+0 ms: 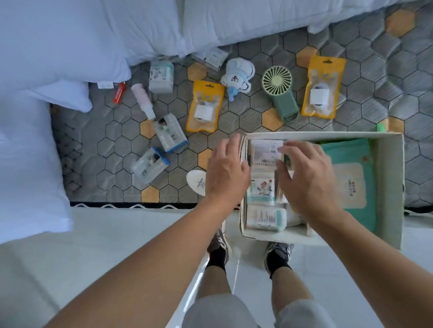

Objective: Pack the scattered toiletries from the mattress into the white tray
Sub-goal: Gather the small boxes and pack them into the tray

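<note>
The white tray (395,185) sits on the mattress's (363,100) near right corner. It holds several small packets (265,216) on its left side and a green wipes pack (351,176) on its right. My left hand (226,175) rests with straight fingers on the tray's left wall. My right hand (306,177) reaches into the tray, thumb and fingers pinching a packet (266,150) among the upright ones. Scattered on the mattress are a pink bottle (143,99), a red tube (119,92), three small boxes (170,132), two yellow pouches (205,105) and a white oval item (197,183).
A green hand fan (279,90) and a plush toy (239,77) lie behind the tray. White pillows (64,46) and bedding cover the far and left sides of the mattress. I stand on a pale tiled floor (112,255) at the mattress's near edge.
</note>
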{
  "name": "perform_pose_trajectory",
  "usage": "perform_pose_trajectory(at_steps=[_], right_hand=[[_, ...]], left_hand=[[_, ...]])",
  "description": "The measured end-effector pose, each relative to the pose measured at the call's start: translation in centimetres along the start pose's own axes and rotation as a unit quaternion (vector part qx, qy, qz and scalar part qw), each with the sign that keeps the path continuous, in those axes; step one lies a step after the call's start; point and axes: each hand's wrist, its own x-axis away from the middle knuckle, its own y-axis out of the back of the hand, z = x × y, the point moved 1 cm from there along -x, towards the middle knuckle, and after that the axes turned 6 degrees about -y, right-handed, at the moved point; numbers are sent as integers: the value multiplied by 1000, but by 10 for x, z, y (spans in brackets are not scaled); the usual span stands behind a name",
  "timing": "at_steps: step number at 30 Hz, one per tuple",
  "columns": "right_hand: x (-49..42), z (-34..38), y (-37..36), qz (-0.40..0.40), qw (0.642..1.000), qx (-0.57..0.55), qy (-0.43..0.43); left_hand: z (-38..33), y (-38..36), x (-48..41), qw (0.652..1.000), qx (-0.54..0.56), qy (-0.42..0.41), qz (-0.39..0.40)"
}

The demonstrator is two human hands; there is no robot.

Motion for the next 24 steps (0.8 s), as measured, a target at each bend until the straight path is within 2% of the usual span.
perform_pose_trajectory(at_steps=[3, 6, 8, 10, 13, 15, 18, 21, 24], right_hand=[[-25, 36, -11, 0, 999, -1, 48], [-48, 62, -24, 34, 998, 24, 39], [-66, 72, -34, 111, 991, 76, -4], [-87, 81, -46, 209, 966, 138, -61], [-117, 89, -70, 291, 932, 185, -107], [-131, 95, -88, 323, 917, 201, -122], [-147, 102, -113, 351, 908, 182, -141], [-156, 105, -130, 307, 932, 131, -139], [-163, 111, -140, 202, 971, 58, -116]], left_hand=[[9, 3, -1, 990, 100, 40, 92], [16, 10, -3, 977, 151, 40, 142], [30, 14, -6, 962, 196, 22, 190], [51, 18, -11, 950, 224, 38, 215], [92, 29, -31, 964, 200, 83, 157], [125, 41, -56, 974, 174, 116, 83], [170, 66, -105, 972, 158, 171, -34], [206, 82, -163, 974, 102, 183, -90], [215, 87, -208, 984, 66, 153, -56]])
